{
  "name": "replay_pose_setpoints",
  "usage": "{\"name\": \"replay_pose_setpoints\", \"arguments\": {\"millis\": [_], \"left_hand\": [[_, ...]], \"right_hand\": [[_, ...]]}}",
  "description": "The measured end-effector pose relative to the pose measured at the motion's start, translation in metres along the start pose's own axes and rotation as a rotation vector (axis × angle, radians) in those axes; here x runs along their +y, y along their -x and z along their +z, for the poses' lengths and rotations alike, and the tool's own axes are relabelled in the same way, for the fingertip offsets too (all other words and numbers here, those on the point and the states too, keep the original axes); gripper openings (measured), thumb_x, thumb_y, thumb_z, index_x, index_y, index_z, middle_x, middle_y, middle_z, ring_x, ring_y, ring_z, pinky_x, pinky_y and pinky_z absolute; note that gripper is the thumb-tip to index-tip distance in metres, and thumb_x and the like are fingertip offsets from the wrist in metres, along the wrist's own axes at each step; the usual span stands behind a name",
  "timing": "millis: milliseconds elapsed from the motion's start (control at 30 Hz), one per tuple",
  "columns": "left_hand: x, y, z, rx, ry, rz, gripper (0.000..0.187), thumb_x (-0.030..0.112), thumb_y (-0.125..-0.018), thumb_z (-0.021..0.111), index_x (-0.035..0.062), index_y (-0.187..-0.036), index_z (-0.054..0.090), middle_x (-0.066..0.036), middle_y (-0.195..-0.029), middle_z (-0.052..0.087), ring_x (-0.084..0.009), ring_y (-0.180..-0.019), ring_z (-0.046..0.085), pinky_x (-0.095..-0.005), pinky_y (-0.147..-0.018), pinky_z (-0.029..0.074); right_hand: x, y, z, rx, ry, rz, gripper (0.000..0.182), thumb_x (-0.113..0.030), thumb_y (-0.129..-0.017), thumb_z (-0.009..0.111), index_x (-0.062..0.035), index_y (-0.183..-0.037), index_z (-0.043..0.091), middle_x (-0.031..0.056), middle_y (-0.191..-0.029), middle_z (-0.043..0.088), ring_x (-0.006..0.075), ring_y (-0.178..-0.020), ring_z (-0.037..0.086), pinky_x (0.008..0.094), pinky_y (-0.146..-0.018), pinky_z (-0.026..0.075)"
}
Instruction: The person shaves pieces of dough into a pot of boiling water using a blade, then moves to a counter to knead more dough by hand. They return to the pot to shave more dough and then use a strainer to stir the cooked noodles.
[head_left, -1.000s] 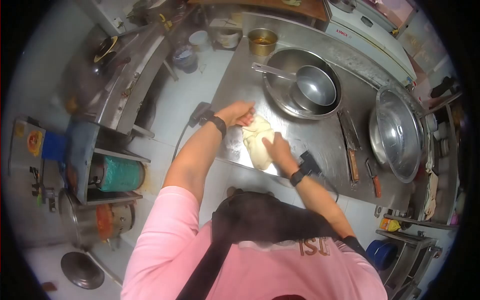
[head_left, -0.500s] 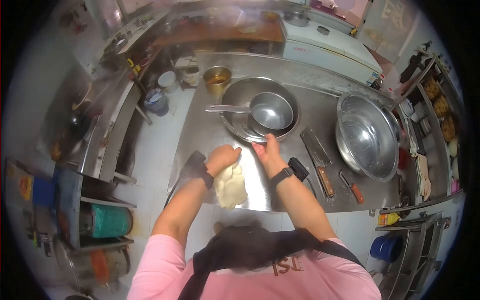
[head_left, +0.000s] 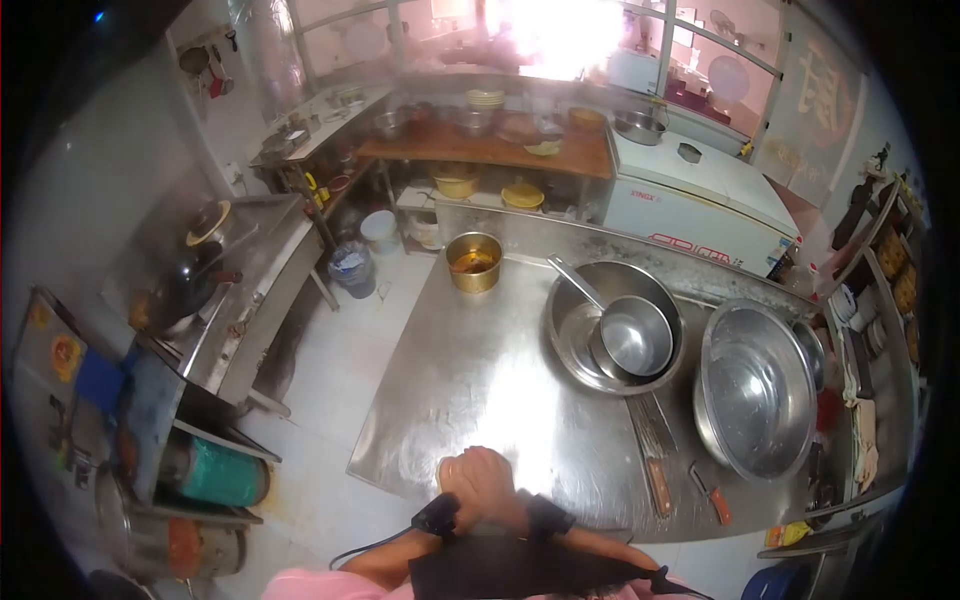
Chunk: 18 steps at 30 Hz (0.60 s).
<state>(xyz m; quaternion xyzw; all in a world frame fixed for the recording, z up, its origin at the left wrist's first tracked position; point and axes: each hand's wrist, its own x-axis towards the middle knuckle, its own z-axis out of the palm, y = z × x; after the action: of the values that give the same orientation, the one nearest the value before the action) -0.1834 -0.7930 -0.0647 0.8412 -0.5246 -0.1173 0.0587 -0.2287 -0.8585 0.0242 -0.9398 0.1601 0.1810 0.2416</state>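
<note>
Overlapping left hand point(head_left: 462, 490) with right hand point(head_left: 500, 495), low near the front edge of the stainless-steel worktable point(head_left: 420, 400). Curled at the fingers; cannot tell how far open, nor whether gripping anything. Seen just under the left fingers half a second ago, now hiding the dough from view; cannot tell its place. Facing, far beyond the fingers, a brass-coloured pot point(head_left: 474, 270); right of them, a cleaver point(head_left: 657, 485) and orange-handled knife point(head_left: 720, 506).

A steel table point(head_left: 420, 400) bears a pot point(head_left: 474, 279), basins point(head_left: 755, 385) and knives point(head_left: 720, 506).
</note>
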Motion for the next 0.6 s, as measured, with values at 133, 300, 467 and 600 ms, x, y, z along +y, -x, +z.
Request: {"name": "replay_pose_setpoints", "arguments": {"millis": [133,300,467,600], "left_hand": [[-0.008,-0.032,-0.01,-0.048,0.006,0.048,0.028,0.021,-0.075,0.05,0.0004,-0.093,0.055,-0.013,-0.085,0.061,-0.0298,-0.074,0.06,-0.0393,-0.069,0.046],[-0.027,-0.068,-0.022,-0.083,-0.014,0.128,0.033,0.02,-0.073,0.052,-0.0016,-0.098,0.053,-0.016,-0.085,0.06,-0.0313,-0.071,0.06,-0.039,-0.067,0.047],[-0.045,-0.091,-0.006,-0.125,0.048,0.076,0.047,0.02,-0.076,0.05,-0.0041,-0.115,0.039,-0.019,-0.09,0.059,-0.0331,-0.08,0.06,-0.0395,-0.071,0.048],[-0.071,-0.09,0.014,0.004,0.309,0.096,0.024,0.019,-0.078,0.048,0.0003,-0.091,0.055,-0.017,-0.086,0.061,-0.0313,-0.079,0.06,-0.0402,-0.067,0.047]], "right_hand": [[0.019,0.003,0.009,1.186,-0.562,-0.297,0.018,-0.014,-0.068,0.051,0.0011,-0.078,0.056,0.0216,-0.082,0.055,0.039,-0.079,0.052,0.0444,-0.073,0.042],[0.075,-0.117,0.123,0.776,-1.291,-0.093,0.019,-0.02,-0.091,0.038,-0.0065,-0.088,0.051,0.0034,-0.074,0.054,0.0132,-0.071,0.051,0.0264,-0.067,0.044],[0.077,-0.134,0.079,0.777,-1.121,0.129,0.019,-0.018,-0.085,0.046,-0.0027,-0.092,0.054,0.0118,-0.083,0.056,0.0247,-0.081,0.055,0.0338,-0.072,0.044],[0.117,-0.169,0.113,0.656,-0.761,0.016,0.02,-0.02,-0.085,0.042,-0.0043,-0.092,0.054,0.0164,-0.09,0.057,0.033,-0.087,0.053,0.0384,-0.072,0.044]]}}
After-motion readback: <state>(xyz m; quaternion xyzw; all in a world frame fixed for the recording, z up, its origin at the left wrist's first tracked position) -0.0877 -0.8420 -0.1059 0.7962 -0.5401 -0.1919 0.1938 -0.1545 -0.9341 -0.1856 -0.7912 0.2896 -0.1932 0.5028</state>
